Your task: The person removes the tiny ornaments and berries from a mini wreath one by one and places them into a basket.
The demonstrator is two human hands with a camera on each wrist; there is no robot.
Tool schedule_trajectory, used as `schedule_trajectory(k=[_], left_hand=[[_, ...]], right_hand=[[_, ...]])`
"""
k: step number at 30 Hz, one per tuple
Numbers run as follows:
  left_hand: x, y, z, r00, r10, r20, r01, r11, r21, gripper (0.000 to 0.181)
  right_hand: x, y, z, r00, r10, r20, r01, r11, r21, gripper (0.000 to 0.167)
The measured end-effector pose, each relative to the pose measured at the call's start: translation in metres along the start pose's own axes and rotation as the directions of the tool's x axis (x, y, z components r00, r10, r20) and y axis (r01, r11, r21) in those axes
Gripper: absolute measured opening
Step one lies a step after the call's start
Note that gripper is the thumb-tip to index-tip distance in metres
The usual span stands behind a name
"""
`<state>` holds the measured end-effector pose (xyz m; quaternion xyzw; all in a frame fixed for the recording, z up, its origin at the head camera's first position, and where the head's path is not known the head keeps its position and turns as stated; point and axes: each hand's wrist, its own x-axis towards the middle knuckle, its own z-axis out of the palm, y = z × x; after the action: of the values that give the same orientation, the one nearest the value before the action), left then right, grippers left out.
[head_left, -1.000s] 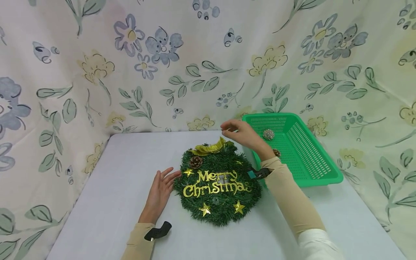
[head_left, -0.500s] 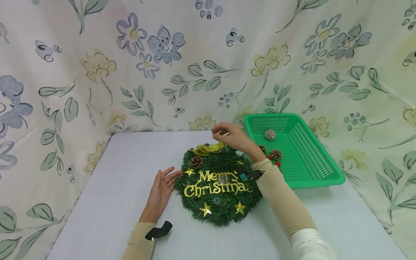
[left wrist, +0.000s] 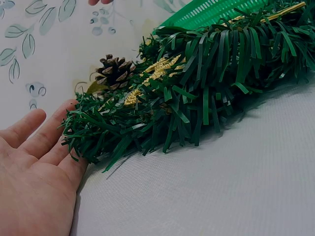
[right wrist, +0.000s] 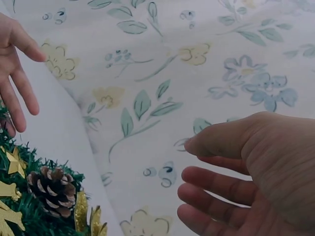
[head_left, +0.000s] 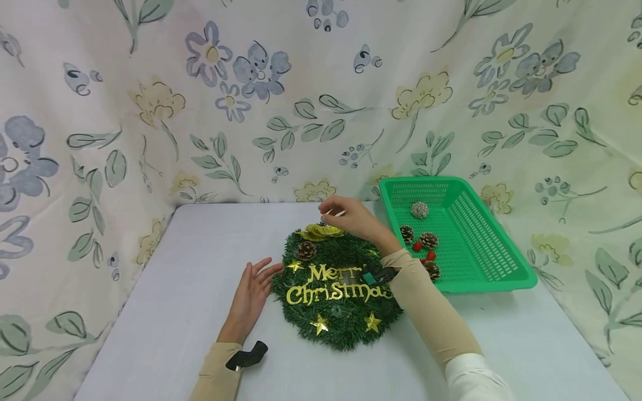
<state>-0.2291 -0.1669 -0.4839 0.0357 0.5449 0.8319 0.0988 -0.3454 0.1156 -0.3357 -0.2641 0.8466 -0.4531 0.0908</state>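
A green wreath [head_left: 341,331] lies on the table, bearing gold "Merry Christmas" lettering [head_left: 321,294], gold stars [head_left: 319,324], a pine cone [head_left: 306,250] and a gold bow [head_left: 318,231] at its far edge. My left hand [head_left: 249,295] is palm up with its straight fingertips touching the wreath's left edge; the left wrist view shows fingers [left wrist: 47,138] against the tinsel. Over the gold bow hovers my right hand [head_left: 351,217], fingers relaxed and bent. Nothing lies between its thumb and fingers [right wrist: 216,182] in the right wrist view.
A green plastic basket [head_left: 481,287] stands right of the wreath. It holds a whitish ball-shaped cone [head_left: 419,210], several brown pine cones [head_left: 429,240] and red berries [head_left: 431,256]. Behind the white table [head_left: 165,312] hangs a floral curtain [head_left: 301,111].
My right hand has moved left and slightly toward me, over the gold bow, uncovering more of the basket's contents. The bow's upright right end now looks lower. The left hand stays put.
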Motion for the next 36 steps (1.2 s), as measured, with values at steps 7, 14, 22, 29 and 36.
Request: schedule_trajectory(k=[7, 14, 22, 29, 36], left_hand=[[0.000, 0.002, 0.001, 1.000, -0.006, -0.012, 0.006, 1.000, -0.002, 0.075], [0.001, 0.001, 0.000, 1.000, -0.010, -0.001, 0.010, 1.000, -0.002, 0.075], [0.000, 0.001, 0.001, 1.000, -0.019, -0.010, 0.019, 1.000, -0.006, 0.074], [-0.001, 0.000, 0.001, 1.000, -0.006, 0.002, 0.006, 1.000, -0.006, 0.074], [-0.001, 0.000, 0.000, 1.000, 0.000, 0.009, 0.000, 1.000, 0.003, 0.069]], right_hand=[[0.004, 0.005, 0.009, 1.000, -0.020, 0.019, 0.020, 1.000, -0.003, 0.026], [0.008, 0.011, 0.021, 0.998, -0.037, 0.050, 0.037, 0.999, 0.006, 0.027], [0.010, 0.018, 0.034, 0.997, -0.015, 0.081, 0.013, 1.000, 0.020, 0.035], [0.010, 0.024, 0.044, 0.992, 0.001, 0.126, -0.009, 0.998, 0.057, 0.048], [0.008, 0.027, 0.052, 0.988, 0.018, 0.152, -0.019, 1.000, 0.005, 0.054]])
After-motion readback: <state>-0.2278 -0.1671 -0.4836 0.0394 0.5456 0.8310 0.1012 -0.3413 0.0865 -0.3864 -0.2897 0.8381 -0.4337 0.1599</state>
